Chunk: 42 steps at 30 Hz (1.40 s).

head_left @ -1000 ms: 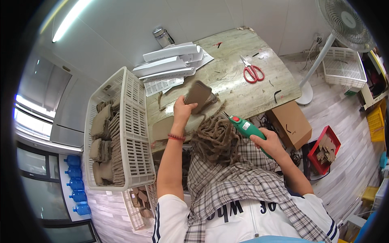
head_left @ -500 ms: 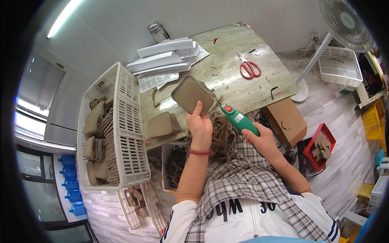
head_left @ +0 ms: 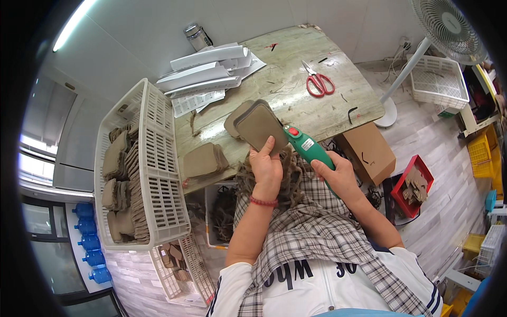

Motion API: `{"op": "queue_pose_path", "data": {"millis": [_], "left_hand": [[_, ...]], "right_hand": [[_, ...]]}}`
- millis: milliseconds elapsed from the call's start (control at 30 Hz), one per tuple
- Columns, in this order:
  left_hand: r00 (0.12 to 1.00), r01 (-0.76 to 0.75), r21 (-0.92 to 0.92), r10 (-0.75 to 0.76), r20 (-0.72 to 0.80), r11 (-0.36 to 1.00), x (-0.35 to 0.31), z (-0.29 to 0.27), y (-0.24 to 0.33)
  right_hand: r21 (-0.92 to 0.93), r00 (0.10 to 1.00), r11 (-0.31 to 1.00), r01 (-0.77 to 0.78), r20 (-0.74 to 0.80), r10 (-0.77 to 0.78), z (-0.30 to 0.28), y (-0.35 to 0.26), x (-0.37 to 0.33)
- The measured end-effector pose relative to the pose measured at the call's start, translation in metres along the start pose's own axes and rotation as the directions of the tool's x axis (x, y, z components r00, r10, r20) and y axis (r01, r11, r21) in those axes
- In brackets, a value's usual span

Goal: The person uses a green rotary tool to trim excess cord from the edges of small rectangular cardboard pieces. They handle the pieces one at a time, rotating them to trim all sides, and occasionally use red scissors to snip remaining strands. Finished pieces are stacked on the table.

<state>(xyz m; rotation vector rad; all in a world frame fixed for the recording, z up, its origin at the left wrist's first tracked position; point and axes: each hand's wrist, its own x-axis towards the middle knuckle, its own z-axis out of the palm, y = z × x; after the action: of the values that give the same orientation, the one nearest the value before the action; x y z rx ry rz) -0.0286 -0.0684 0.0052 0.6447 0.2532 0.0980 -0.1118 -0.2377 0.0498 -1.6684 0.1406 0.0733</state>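
My left hand (head_left: 266, 168) grips brown rounded-square fabric pads (head_left: 260, 126), thumb on the front face. At the left, behind the front pad, another pad sticks out. My right hand (head_left: 339, 175) is wrapped round a green handheld power tool (head_left: 305, 148) with a red button. Its narrow tip lies at the right edge of the pads, and whether it touches them I cannot tell. Below them, a heap of brown fabric strips (head_left: 288, 177) lies over my plaid apron (head_left: 311, 232). A small stack of similar pads (head_left: 203, 161) rests on the table's near left corner.
On the worn table (head_left: 285, 68) lie red-handled scissors (head_left: 319, 84), papers (head_left: 206, 74) and dark scraps; a flask (head_left: 197, 37) stands behind. A tall white crate (head_left: 166, 174) of pads is at the left. To the right are a cardboard box (head_left: 367, 150), red tray (head_left: 429, 177) and fan (head_left: 388, 113).
The held pads have turned a little, and the rear pad now shows more at the left. The tool's tip has come nearer the pads' right edge. The whole view has shifted slightly.
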Motion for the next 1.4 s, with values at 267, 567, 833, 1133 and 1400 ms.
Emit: {"op": "queue_pose_path", "data": {"millis": [267,567,833,1133,1400], "left_hand": [[0.996,0.076,0.026,-0.077,0.049,0.997,-0.011,-0.005,-0.009],[0.984,0.080,0.182,-0.107,0.142,0.980,-0.023,-0.011,0.006],[0.949,0.154,0.462,-0.261,0.178,0.874,-0.014,-0.038,0.050],[0.878,0.231,0.673,-0.449,0.167,0.703,-0.009,-0.036,0.095],[0.863,0.263,0.714,-0.490,0.127,0.649,-0.014,-0.040,0.086]], "right_hand": [[0.056,0.999,0.998,0.025,-0.040,-0.023,-0.003,0.005,0.008],[0.073,1.000,0.997,0.004,0.012,-0.005,-0.015,-0.002,0.010],[-0.182,0.994,0.983,0.030,0.112,-0.010,-0.043,0.003,0.005],[-0.401,0.965,0.903,0.158,0.258,-0.055,-0.057,0.002,-0.003],[-0.352,0.981,0.926,0.137,0.179,-0.078,-0.041,0.012,-0.007]]}}
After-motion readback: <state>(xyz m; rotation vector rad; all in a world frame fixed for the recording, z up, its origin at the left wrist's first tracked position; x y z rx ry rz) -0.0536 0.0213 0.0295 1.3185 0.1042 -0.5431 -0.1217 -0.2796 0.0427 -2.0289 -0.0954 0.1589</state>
